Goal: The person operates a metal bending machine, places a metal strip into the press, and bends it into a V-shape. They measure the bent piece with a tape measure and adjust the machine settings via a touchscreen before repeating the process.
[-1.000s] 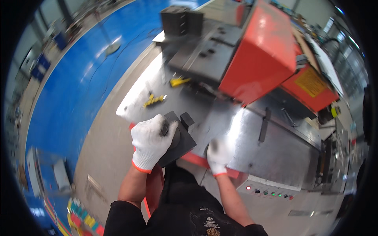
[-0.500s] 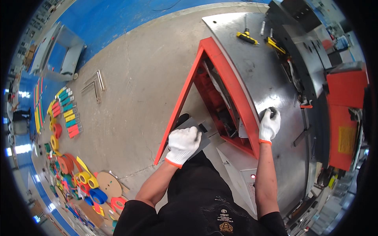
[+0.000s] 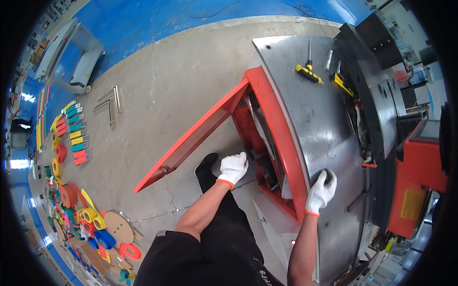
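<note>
My left hand (image 3: pixel 234 168), in a white knit glove with an orange cuff, is closed at the opening of a red cabinet (image 3: pixel 281 114). Whatever its fingers may hold is hidden. The red cabinet door (image 3: pixel 191 131) swings out to the left, and dark items (image 3: pixel 269 174) show inside. On the metal worktop (image 3: pixel 305 100), near its front edge, rests my right hand (image 3: pixel 323 191), gloved alike. Its fingers are curled around a dark patch, which could be a small thing or soiled glove.
A yellow-black T-handle tool (image 3: pixel 309 74) and a yellow cutter (image 3: pixel 342 85) lie on the worktop. Rolls of coloured tape (image 3: pixel 98 219) and bent metal bars (image 3: pixel 112 106) lie on the floor at left. A grey cart (image 3: pixel 71 57) stands far left.
The cabinet door has swung further outward. My left hand has moved to the right, and the dark grey plate it held no longer shows. My right hand slid nearer along the worktop.
</note>
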Motion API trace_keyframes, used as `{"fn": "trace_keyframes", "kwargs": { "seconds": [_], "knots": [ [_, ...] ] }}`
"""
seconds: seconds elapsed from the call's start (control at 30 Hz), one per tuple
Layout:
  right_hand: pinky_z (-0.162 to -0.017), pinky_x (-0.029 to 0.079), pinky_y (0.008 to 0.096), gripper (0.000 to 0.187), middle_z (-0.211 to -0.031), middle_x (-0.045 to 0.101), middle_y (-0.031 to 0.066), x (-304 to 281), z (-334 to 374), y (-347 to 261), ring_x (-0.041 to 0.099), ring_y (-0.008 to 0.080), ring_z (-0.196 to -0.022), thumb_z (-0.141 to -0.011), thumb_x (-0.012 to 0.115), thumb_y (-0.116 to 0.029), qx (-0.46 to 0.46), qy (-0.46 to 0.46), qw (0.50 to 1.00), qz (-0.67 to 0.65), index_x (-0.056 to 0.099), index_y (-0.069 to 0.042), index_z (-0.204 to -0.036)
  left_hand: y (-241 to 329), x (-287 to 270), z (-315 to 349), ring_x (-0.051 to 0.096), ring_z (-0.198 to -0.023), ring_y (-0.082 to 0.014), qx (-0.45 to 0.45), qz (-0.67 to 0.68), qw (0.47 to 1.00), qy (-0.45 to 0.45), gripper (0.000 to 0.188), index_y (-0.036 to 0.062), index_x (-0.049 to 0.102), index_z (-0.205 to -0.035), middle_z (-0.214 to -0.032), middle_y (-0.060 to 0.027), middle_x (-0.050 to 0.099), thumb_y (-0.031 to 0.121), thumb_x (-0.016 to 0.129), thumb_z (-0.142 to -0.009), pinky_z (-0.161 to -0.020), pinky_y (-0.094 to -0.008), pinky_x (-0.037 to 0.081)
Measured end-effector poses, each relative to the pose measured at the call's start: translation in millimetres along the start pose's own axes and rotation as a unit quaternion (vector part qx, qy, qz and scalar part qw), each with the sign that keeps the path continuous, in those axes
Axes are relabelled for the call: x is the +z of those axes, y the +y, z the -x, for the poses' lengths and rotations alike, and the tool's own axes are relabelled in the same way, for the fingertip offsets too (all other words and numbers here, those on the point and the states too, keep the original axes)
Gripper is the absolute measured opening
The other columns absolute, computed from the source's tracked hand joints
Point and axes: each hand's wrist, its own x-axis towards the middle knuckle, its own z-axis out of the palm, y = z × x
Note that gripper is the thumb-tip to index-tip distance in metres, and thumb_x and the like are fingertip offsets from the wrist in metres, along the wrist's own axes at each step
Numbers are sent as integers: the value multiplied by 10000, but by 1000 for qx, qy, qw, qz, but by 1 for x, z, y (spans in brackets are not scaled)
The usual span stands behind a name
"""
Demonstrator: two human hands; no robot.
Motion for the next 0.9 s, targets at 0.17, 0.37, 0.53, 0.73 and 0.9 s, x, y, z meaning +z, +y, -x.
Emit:
{"fn": "trace_keyframes", "kwargs": {
  "seconds": [0.17, 0.37, 0.53, 0.73, 0.9],
  "knots": [
    [-989, 500, 326, 190, -1104, 718, 100, 5, 2, -3, 652, 196, -1032, -1019, 653, -102, 20, 24, 999, -37, 701, 32, -1145, -38, 110, -75, 712, -687, -344, 14, 15, 999, 37, 231, 97, 590, -916, -737, -117, 695, 316, 666, -910, -613, -509, 558],
    [-948, 517, 322, 190, -1103, 714, 111, 6, 7, 8, 650, 192, -1003, -1006, 638, -53, 79, 60, 995, -15, 704, 51, -1150, -34, 115, -160, 732, -752, -362, 60, 35, 997, -26, 238, 90, 674, -948, -813, -153, 734, 318, 659, -882, -669, -510, 570],
    [-950, 519, 312, 180, -1097, 714, 113, 16, -2, -5, 647, 182, -1010, -1014, 618, -31, 69, 68, 995, 0, 696, 47, -1156, -55, 260, -220, 740, -991, -364, 0, 213, 970, -119, 410, 53, 729, -1135, -1064, -186, 765, 386, 625, -919, -792, -468, 579],
    [-965, 521, 292, 199, -1121, 720, 104, 10, -1, 12, 652, 166, -1028, -1044, 618, -68, 74, 76, 994, -13, 692, 51, -1185, -22, 268, -242, 723, -1010, -367, -78, 161, 962, -204, 421, 47, 683, -1209, -1099, -198, 743, 352, 660, -921, -836, -467, 572],
    [-956, 530, 306, 191, -1121, 721, 116, 15, 1, 7, 659, 178, -1022, -1027, 634, -38, 65, 77, 995, -9, 688, 60, -1182, -22, 227, -215, 709, -1025, -370, -84, 155, 958, -226, 451, 41, 644, -1271, -1129, -208, 725, 324, 688, -923, -872, -467, 566]
  ]
}}
